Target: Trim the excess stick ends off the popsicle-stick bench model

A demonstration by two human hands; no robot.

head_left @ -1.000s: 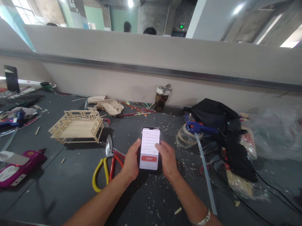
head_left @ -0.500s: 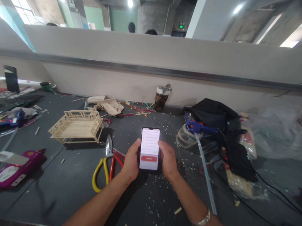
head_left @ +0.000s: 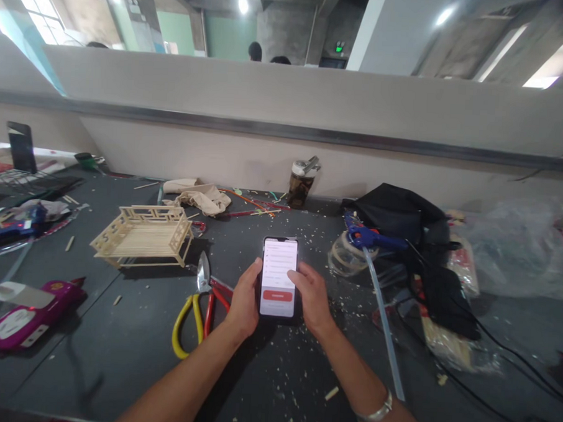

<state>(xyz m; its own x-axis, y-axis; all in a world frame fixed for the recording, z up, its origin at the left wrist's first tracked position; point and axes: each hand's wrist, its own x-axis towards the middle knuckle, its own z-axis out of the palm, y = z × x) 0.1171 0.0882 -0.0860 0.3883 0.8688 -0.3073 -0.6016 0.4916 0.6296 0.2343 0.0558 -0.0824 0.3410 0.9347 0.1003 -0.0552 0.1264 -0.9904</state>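
Observation:
A smartphone (head_left: 279, 267) with a lit white screen and a red button is held upright over the dark table (head_left: 264, 384). My left hand (head_left: 244, 299) is wrapped round its left edge, thumb on the side. My right hand (head_left: 309, 297) holds its right edge, and the thumb lies on the screen at mid-height. A silver bracelet (head_left: 375, 413) sits on my right wrist.
Yellow and red handled shears (head_left: 197, 307) lie just left of my hands. A small wooden stick model bed (head_left: 143, 235) stands further left. A blue glue gun (head_left: 371, 238), tape rolls, a black bag (head_left: 402, 216) and cables lie right. A drink bottle (head_left: 300, 184) stands at the wall. Wood chips cover the table.
My right thumb has moved left from the phone's edge back onto the screen. The phone and my left hand have stayed in place. A person's head behind the wall has shifted right.

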